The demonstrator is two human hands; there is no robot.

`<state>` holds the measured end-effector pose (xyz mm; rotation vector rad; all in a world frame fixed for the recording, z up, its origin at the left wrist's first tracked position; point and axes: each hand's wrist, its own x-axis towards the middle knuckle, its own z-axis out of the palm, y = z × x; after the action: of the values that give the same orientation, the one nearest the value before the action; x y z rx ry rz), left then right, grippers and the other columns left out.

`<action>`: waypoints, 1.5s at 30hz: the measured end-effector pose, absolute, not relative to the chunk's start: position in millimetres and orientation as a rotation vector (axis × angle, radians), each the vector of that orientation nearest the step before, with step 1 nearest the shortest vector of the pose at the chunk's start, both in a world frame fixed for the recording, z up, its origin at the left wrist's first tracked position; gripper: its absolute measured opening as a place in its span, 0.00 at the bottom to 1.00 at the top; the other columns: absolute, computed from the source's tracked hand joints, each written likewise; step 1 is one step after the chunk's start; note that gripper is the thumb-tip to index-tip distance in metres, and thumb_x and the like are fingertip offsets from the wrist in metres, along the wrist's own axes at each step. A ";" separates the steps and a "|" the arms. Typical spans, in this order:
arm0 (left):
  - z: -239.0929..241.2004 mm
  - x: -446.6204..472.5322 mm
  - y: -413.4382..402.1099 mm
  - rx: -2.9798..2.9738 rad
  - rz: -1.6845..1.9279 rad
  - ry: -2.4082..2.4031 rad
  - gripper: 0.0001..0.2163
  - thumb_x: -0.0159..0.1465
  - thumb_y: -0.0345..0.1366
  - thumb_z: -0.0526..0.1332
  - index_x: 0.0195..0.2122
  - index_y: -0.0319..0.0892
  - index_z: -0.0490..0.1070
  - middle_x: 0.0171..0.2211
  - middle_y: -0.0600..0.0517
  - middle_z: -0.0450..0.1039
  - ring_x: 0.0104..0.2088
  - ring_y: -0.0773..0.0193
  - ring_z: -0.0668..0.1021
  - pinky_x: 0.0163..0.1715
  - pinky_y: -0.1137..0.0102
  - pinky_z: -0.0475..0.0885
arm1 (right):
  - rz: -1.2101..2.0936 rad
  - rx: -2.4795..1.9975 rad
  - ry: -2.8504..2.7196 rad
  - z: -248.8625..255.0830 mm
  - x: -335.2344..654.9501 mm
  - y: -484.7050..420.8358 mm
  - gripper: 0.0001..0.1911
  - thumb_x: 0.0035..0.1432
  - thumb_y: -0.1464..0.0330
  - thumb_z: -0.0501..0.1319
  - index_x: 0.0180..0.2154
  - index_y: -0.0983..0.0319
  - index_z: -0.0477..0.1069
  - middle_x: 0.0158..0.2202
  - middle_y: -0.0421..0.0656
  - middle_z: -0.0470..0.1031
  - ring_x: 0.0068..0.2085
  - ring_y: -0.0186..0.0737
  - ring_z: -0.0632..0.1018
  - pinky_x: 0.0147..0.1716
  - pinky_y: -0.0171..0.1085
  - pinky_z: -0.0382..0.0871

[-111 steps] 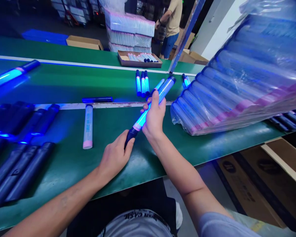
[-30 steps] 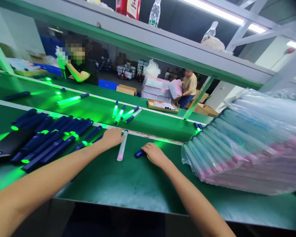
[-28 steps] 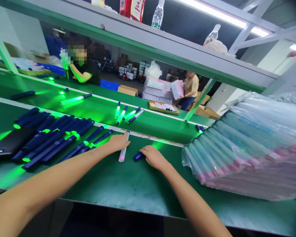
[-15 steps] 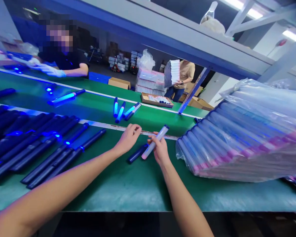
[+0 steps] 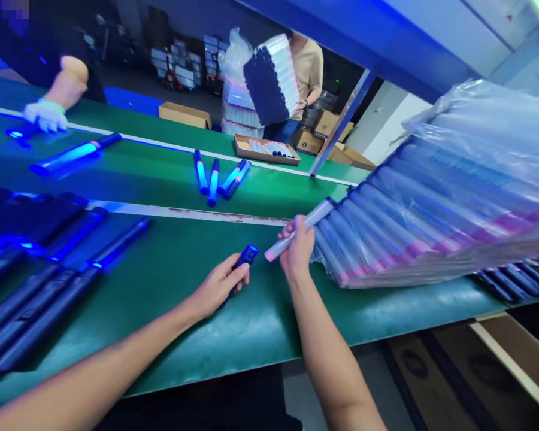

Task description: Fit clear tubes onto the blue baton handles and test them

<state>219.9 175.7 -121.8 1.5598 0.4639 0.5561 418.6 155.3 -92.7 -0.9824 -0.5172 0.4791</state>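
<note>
Blue-lit handle point(image 5: 246, 258) sits clasped in the left hand point(image 5: 215, 287) just above the green counter point(image 5: 170, 269); the right hand's point(image 5: 297, 254) grip closes around a translucent tube point(image 5: 299, 230), beside the bagged tubes point(image 5: 431, 203).

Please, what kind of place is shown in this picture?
Probably a factory assembly line: a long green workbench, rows of dark handles, a bagged bundle of tubes, and a co-worker carrying stock.

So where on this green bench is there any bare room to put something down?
The green bench is bare between the dark handles on the left and the left hand, and along the near edge below both hands. Crowded: the bagged tubes beside the right hand, and the lit sticks on the belt behind.
</note>
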 end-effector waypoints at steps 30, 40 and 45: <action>-126.2 213.2 164.6 1.572 0.389 0.307 0.15 0.72 0.49 0.54 0.47 0.42 0.67 0.33 0.53 0.69 0.28 0.68 0.70 0.30 0.71 0.66 | 0.735 -0.672 -0.744 -31.1 369.2 125.4 0.13 0.62 0.57 0.64 0.39 0.56 0.64 0.24 0.30 0.59 0.19 0.23 0.61 0.19 0.25 0.60; -134.1 213.6 165.4 1.449 0.797 0.215 0.20 0.72 0.52 0.54 0.60 0.48 0.65 0.38 0.51 0.71 0.33 0.63 0.73 0.36 0.68 0.70 | 0.732 -0.633 -1.032 -7.9 327.4 127.8 0.11 0.65 0.59 0.62 0.44 0.56 0.66 0.25 0.32 0.64 0.19 0.25 0.65 0.17 0.27 0.64; -129.8 210.3 160.3 1.481 0.770 0.236 0.22 0.70 0.57 0.54 0.51 0.45 0.72 0.33 0.51 0.69 0.31 0.63 0.72 0.34 0.68 0.70 | 0.712 -0.616 -1.044 -21.2 313.9 121.1 0.07 0.66 0.64 0.62 0.44 0.55 0.67 0.27 0.32 0.64 0.18 0.24 0.64 0.17 0.27 0.62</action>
<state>210.3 160.3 -129.8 1.4807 0.2363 0.7698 313.9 121.1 -21.2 -0.6157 -1.0436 0.7122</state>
